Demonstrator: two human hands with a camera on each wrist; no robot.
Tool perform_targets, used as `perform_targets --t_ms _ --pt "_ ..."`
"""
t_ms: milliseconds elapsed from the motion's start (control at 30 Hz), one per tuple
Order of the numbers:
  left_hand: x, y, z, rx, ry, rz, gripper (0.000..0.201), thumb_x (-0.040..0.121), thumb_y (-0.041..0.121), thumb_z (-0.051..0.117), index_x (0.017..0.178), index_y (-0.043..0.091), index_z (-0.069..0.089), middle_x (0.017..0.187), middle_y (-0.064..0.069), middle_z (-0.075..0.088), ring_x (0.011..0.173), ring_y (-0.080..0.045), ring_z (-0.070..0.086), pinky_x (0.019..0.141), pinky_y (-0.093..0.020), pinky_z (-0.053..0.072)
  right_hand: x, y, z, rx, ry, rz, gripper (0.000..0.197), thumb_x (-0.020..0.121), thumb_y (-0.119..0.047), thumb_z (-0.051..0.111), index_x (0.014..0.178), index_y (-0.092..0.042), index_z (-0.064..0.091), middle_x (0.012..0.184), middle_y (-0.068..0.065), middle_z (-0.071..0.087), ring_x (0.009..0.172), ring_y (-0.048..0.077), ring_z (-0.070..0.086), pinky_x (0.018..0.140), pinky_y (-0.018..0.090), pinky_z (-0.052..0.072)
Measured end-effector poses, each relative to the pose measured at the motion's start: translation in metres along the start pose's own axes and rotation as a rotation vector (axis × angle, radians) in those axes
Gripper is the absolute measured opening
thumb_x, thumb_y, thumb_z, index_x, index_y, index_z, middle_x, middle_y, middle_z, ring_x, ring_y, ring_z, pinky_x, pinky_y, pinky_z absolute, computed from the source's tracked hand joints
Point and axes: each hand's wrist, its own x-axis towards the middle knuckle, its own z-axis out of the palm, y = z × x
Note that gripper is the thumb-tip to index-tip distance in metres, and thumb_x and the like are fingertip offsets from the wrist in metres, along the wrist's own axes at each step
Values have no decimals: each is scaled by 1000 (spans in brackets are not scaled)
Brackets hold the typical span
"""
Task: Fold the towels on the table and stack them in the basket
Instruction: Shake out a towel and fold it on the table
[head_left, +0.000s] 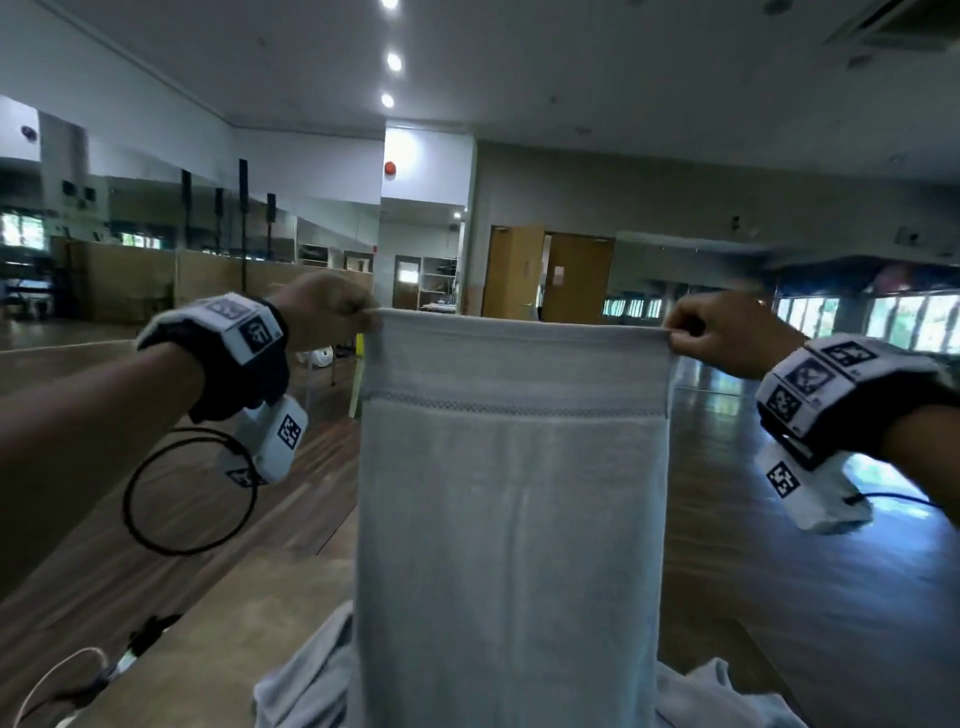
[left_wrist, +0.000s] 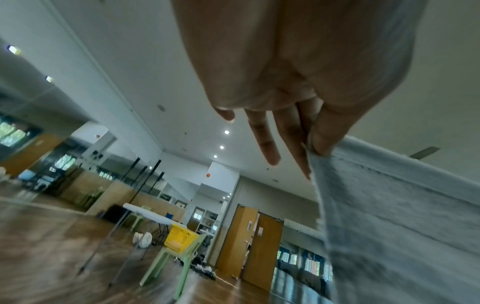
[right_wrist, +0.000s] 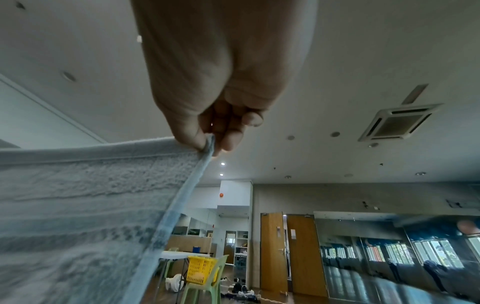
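A light grey towel (head_left: 511, 509) hangs flat in front of me, its top edge stretched level between both hands. My left hand (head_left: 332, 314) pinches the top left corner; in the left wrist view the thumb (left_wrist: 328, 131) presses the cloth (left_wrist: 389, 205) against a finger while other fingers stick out straight. My right hand (head_left: 722, 332) pinches the top right corner, seen as thumb and fingers closed on the hem (right_wrist: 207, 148) in the right wrist view. More grey towels (head_left: 306, 680) lie crumpled on the table (head_left: 218, 623) below. A yellow basket (left_wrist: 180, 239) sits on a green chair far off.
Cables and a small device (head_left: 130, 654) lie at the table's left edge. A black cable loop (head_left: 189, 491) hangs from my left wrist. Beyond are a wooden floor, a white folding table (left_wrist: 148, 214), wooden doors (head_left: 550, 275) and mirrored walls.
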Motion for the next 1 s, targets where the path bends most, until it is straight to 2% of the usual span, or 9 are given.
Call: perform_targets --t_ms 200,367,467,567,667,733,800,900,1000 --pt "22 -20 42 -147 299 35 15 88 7 58 96 3 70 88 -15 69 81 -28 62 75 -44 51 27 16 39 -56 252 -22 12 84 -8 58 90 -3 67 84 13 65 74 26 56 68 30 40" --pt "11 -26 83 -136 387 0 20 86 13 60 101 7 71 96 -14 71 89 -30 64 67 -26 38 18 20 85 -17 274 -12 10 81 -5 59 86 -2 67 84 15 65 76 26 56 69 30 40" --pt "-22 -35 129 -105 272 -8 32 78 26 57 94 4 72 91 -19 70 84 -31 65 65 -26 32 -17 22 133 31 213 6 9 77 0 60 83 -1 68 81 16 65 76 30 58 70 35 44" --pt "-74 -51 181 -147 85 -38 33 73 27 50 86 6 72 84 -16 70 77 -28 65 66 -28 38 -69 21 189 103 104 -13 8 74 -2 61 76 -4 68 75 14 66 73 30 58 68 37 44" --pt "-141 -66 238 -104 -71 13 13 77 20 59 79 16 71 78 -5 71 74 -24 67 73 -29 34 -139 15 245 112 -16 -92 21 69 -26 47 69 -16 65 68 4 64 64 26 59 59 41 49" --pt "-186 -68 267 53 -220 2 10 77 25 60 77 29 69 82 9 70 84 -15 64 81 -34 23 -189 8 274 129 -93 -119 22 67 -29 44 68 -19 63 67 0 62 65 26 60 58 40 48" --pt "-225 -68 290 125 -390 -31 9 78 28 62 78 32 70 85 14 69 92 -10 61 81 -35 16 -236 -2 294 140 -143 -125 19 68 -29 45 71 -22 63 70 -4 63 68 22 61 63 36 44" --pt "-270 -71 315 96 -464 91 10 62 25 77 63 34 71 69 17 68 75 -8 67 74 -32 18 -290 -8 319 194 -246 -149 11 70 -26 54 73 -23 64 73 -7 65 69 19 64 65 37 46" --pt "-297 -78 335 100 -495 75 8 67 38 62 65 39 70 68 19 63 72 -6 66 67 -29 11 -326 -7 336 142 -352 -165 11 66 -21 69 74 -28 66 76 -9 65 74 19 64 66 42 46"
